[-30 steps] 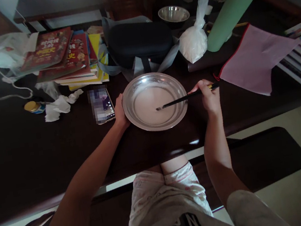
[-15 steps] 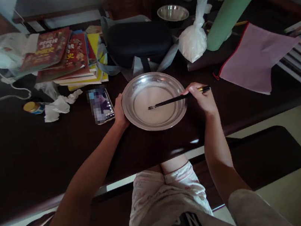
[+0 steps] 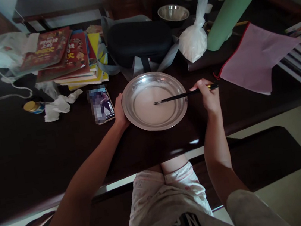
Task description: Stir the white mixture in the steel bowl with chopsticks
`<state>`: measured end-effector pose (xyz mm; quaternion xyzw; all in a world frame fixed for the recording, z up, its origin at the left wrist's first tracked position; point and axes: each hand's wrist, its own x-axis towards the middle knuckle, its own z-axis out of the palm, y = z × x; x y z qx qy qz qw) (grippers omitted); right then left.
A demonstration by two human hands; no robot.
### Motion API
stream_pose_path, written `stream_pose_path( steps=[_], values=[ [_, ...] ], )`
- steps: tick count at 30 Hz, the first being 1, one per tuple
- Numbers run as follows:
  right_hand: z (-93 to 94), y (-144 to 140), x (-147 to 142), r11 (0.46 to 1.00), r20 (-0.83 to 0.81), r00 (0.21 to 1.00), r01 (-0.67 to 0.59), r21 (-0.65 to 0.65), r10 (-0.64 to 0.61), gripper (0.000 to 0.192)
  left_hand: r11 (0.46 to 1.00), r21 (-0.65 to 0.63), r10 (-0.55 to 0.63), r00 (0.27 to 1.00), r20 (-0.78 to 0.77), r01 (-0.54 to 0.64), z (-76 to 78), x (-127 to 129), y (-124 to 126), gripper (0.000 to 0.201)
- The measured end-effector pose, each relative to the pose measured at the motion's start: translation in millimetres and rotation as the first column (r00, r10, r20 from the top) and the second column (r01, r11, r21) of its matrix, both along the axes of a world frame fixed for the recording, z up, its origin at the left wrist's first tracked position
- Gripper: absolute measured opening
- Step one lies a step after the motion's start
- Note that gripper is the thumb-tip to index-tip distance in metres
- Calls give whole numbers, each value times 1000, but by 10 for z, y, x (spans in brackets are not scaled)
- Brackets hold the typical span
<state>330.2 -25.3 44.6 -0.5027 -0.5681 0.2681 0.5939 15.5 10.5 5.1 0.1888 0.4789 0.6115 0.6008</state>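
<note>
A wide steel basin (image 3: 180,89) sits on the dark worktop (image 3: 32,153), close to its near edge and straight in front of the person. A shallow layer of pale, milky liquid (image 3: 152,107) covers its bottom. The left hand (image 3: 120,112) is curled against the basin's left rim, fingers closed on the edge. The right hand (image 3: 207,97) lies just outside the right rim and pinches a pair of dark chopsticks (image 3: 184,94) near their upper end.

The chopsticks' long axis runs almost level across the basin, from the right hand leftward and slightly toward the person, and their tips rest in the liquid near the middle. So the liquid lies to the left of the right hand, within reach of the tips, while the left hand holds the opposite side.

Just left of the left hand a phone (image 3: 102,105) lies flat, with crumpled tissue (image 3: 57,106) further left. Behind the basin lie a black case (image 3: 139,41), a stack of books (image 3: 65,57), a knotted bag of white powder (image 3: 193,42) and a small steel bowl (image 3: 173,12). A pink cloth (image 3: 252,60) lies to the right.
</note>
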Motion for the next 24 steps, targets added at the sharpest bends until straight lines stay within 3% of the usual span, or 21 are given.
stream_pose_path(
  steps=[6, 11, 15, 20, 24],
  values=[
    [5, 9, -32, 987, 26, 987, -158, -41, 159, 53, 1000, 23, 17, 1000, -6, -17, -43, -13, 13, 30],
    [17, 1, -46, 997, -51, 997, -64, -31, 62, 55, 997, 73, -9, 1000, -10, 10, -86, -23, 29, 33],
    [7, 1, -43, 985, -28, 987, -162, -54, 160, 54, 995, 97, -16, 999, -28, 18, -83, -21, 30, 33],
    [-14, 13, -14, 998, -59, 996, -67, -18, 66, 52, 996, 88, -18, 999, -30, 20, -61, -6, 21, 32],
    [-2, 7, -21, 989, -49, 989, -138, -44, 136, 52, 997, 82, -13, 1000, -20, 14, -60, -5, 22, 31]
  ],
)
